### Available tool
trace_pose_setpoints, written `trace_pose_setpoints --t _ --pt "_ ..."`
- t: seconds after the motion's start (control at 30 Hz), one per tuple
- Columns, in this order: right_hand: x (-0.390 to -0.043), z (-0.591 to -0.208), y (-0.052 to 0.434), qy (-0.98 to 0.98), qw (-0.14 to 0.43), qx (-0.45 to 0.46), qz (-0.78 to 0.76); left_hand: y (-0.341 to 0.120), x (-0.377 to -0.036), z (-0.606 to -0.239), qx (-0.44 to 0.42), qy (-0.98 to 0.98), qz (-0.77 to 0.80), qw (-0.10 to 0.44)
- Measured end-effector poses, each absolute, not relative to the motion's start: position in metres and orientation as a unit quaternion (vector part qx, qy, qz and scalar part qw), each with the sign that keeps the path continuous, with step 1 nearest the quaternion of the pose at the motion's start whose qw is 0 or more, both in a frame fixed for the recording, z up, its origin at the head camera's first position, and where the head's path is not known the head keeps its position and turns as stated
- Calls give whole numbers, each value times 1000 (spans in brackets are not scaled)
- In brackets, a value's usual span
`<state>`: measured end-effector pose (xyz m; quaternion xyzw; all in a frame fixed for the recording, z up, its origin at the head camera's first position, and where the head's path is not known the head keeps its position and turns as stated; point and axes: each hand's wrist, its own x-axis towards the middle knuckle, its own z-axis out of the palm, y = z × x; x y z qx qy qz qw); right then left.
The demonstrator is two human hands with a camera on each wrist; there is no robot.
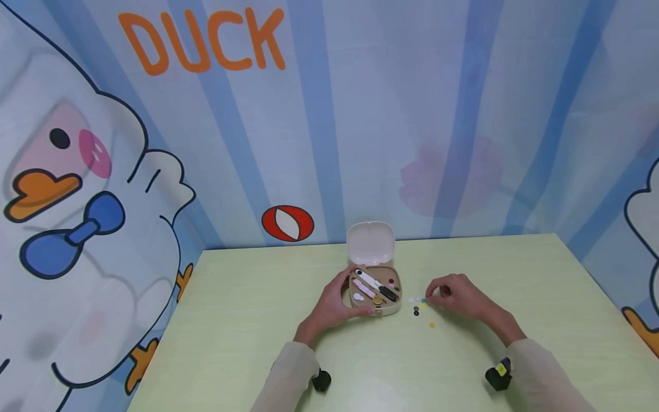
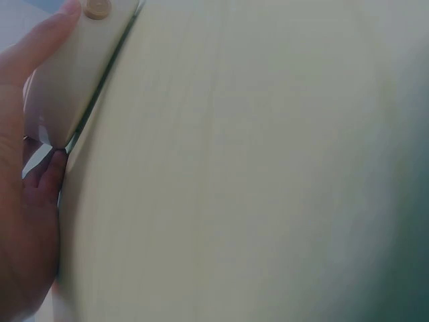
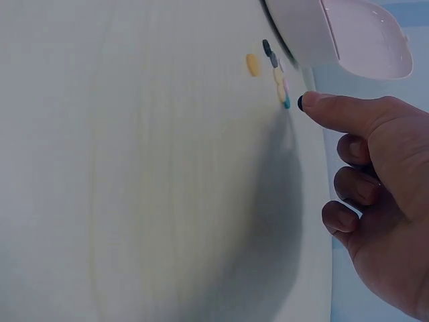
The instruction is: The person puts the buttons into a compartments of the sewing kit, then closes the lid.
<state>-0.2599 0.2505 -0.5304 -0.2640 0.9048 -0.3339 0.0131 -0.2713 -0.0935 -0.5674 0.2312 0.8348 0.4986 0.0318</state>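
Nearest the viewer, two pale sleeves enter from the lower edge, each wrist carrying a small black camera (image 1: 321,380). They rest over a pale green bench (image 1: 216,343).

The left hand (image 1: 334,303) grips the near left side of a small beige case (image 1: 376,292): the fingers curl along its left wall and the thumb lies against its front edge. In the left wrist view the thumb tip presses the case wall beside a round tan stud (image 2: 98,8).

The right hand (image 1: 455,294) lies just to the right of the case, with the index finger stretched out and the other fingers curled in. Its fingertip (image 3: 310,102) touches or nearly touches the nearest of a cluster of small buttons (image 1: 419,306) lying loose on the bench; the pictures do not show whether anything is pinched. The buttons are yellow, dark, white and teal, and they lie between the case and the right hand; one yellow button (image 1: 432,325) sits apart, nearer the viewer.

The case stands open near the middle of the bench. Its tray holds a white tool, a black tool, a pink item, a gold ring-shaped piece and a small red dot. The white lid (image 1: 370,243) stands upright behind the tray.

Beyond the bench, a blue-striped backdrop shows cartoon ducks (image 1: 77,189), a red and white oval (image 1: 287,223) and the orange word DUCK (image 1: 201,40).
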Motion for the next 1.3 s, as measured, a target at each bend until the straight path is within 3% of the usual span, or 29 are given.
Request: trace_pose_setpoints --t 0.6,1.3 --pt "-275 -505 225 899 20 -282 -336 -94 -271 -565 232 833 501 34" --pt "-283 -506 197 889 21 -259 -376 -93 -271 -568 226 840 491 31"
